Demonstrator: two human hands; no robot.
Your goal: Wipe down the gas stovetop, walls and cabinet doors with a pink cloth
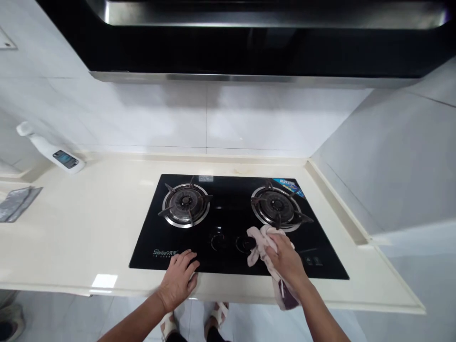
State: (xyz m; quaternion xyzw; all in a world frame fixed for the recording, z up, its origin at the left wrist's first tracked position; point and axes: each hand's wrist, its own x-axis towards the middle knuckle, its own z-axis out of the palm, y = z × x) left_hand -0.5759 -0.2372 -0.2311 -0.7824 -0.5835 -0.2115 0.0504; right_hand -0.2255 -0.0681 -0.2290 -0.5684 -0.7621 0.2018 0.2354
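Note:
A black glass gas stove (228, 190) with two burners is set into the cream countertop. My right hand (287, 259) is closed on a pale pink cloth (261, 242), pressed to the glass in front of the right burner (277, 205). The cloth's darker end hangs down over the counter's front edge. Just left of the cloth is the right control knob (244, 243); the left knob (218, 242) is beside it. My left hand (180, 275) rests with fingers spread on the stove's front edge, below the left burner (185, 202), and holds nothing.
A black range hood (249, 52) overhangs the stove. On the left of the countertop (96, 213), a white spray bottle (53, 149) leans at the back wall, and a grey folded cloth or packet (19, 204) lies nearer. A tiled wall (395, 156) bounds the right side.

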